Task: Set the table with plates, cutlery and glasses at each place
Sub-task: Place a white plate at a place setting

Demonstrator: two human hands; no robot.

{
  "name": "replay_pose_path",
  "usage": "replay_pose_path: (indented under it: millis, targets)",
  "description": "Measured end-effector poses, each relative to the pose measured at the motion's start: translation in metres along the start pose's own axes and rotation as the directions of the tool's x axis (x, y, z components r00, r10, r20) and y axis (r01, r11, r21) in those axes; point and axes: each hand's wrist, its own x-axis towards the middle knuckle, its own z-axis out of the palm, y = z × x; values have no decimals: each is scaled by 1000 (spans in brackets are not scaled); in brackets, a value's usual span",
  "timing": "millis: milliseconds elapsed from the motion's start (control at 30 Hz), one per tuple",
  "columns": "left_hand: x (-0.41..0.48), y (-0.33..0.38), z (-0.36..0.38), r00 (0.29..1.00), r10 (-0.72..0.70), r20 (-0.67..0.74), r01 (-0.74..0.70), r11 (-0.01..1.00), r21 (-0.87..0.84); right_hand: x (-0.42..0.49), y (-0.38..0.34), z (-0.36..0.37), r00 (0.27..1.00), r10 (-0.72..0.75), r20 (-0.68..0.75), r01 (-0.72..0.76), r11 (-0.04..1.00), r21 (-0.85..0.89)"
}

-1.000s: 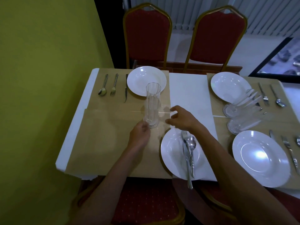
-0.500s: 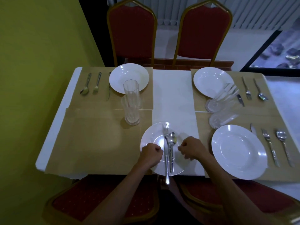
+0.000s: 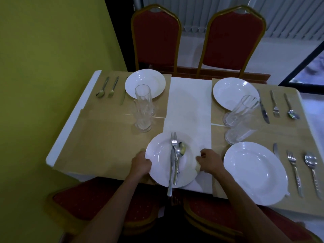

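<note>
A second earlier both hands had been busy at the tall glass point(image 3: 142, 120); by this moment they had let it go, and it stood alone on the brown placemat point(image 3: 105, 146), just in front of a second glass point(image 3: 142, 92). The left hand point(image 3: 141, 163) now gripped the left rim of the white plate point(image 3: 157, 160), its fingers curled over the edge. The right hand point(image 3: 209, 162) held the opposite rim the same way, having moved out from the near edge to the side. The plate lay at the near edge of the table, half on the placemat and half on the white runner point(image 3: 189, 106). It carried a fork point(image 3: 174, 141), a spoon point(image 3: 181, 150) and a knife point(image 3: 171, 172) whose handle overhung the rim. With the glass placed, the work had probably turned to this last place: the plate likely wanted shifting left onto the placemat, and the cutlery was not yet laid out beside it.
</note>
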Motion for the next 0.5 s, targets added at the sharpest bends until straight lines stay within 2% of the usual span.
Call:
replay_pose_path:
  millis: [167,333,500]
  targets:
    - [-2,-16,-31,996,-22,-87,17,998,-57,-1,-34,-1,996,-82,37,80,996,50]
    - [-1,-52,-73,977,-94,-190,71,990,-122,-3,-78,34,975,-183,128,172,981,90]
    - [2,-84,-94,961,-185,-205,141,968,-208,-2,-107,65,954,-222,200,201,973,116]
